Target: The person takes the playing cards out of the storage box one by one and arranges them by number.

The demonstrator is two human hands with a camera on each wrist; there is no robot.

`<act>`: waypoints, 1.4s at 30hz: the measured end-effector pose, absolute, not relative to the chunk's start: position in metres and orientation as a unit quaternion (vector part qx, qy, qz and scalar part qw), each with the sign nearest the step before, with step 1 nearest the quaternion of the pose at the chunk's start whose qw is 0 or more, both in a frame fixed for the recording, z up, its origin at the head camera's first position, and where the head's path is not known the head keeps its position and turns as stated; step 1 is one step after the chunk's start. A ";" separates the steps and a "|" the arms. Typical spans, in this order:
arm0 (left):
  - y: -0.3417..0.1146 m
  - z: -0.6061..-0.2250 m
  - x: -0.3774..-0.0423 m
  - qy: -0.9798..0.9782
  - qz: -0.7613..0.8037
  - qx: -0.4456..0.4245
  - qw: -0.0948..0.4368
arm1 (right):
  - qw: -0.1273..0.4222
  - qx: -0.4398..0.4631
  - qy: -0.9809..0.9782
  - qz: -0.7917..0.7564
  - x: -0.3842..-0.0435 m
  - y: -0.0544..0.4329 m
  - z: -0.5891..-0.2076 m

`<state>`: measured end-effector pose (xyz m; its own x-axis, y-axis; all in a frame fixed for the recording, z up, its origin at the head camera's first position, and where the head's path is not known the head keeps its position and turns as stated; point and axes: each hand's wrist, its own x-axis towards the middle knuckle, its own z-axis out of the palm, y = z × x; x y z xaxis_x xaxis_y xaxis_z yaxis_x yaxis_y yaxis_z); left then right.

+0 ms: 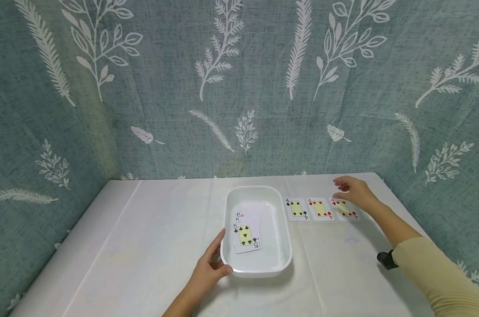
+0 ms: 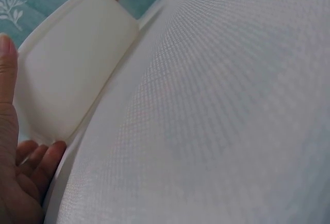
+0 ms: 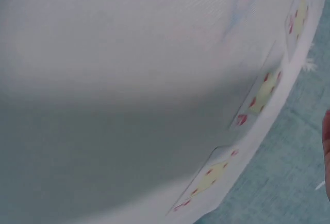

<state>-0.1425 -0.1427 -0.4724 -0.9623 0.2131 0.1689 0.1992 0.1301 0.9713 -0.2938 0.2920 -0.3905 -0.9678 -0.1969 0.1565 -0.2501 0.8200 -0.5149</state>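
Observation:
My left hand [image 1: 209,265] grips the near left corner of a white plastic tray [image 1: 285,246], its thumb by the near rim and its fingers along the left side. In the left wrist view, curled fingertips [image 2: 47,163] touch the tray [image 2: 77,54] low at a corner. Inside the tray lie a few overlapping playing cards, the five of clubs [image 1: 245,236] on top. My right hand [image 1: 358,192] hovers with loosely bent fingers and nothing in them, above the far end of a red four card [image 1: 345,209].
Left of that red card lie the four of hearts [image 1: 320,209] and the four of spades [image 1: 297,209] in a row. Another red card [image 3: 209,180] shows in the right wrist view. White cloth [image 1: 144,246] covers the table; a patterned curtain [image 1: 176,110] stands behind.

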 end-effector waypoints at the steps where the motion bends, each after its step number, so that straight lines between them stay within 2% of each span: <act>1: -0.143 -0.473 -0.143 0.749 0.648 0.139 0.007 | 0.049 0.122 -0.952 0.276 -0.294 0.290 -0.390; 17: -0.141 -0.474 -0.143 0.745 0.654 0.130 0.011 | 0.072 0.212 -0.929 0.296 -0.287 0.243 -0.382; 24: -0.141 -0.473 -0.143 0.747 0.653 0.126 0.012 | 0.111 0.273 -0.911 0.290 -0.281 0.225 -0.385; 36: -0.141 -0.471 -0.142 0.754 0.647 0.117 0.006 | 0.217 0.416 -0.837 0.282 -0.273 0.188 -0.383; 42: -0.140 -0.470 -0.143 0.752 0.648 0.124 0.005 | 0.231 0.445 -0.815 0.290 -0.266 0.168 -0.385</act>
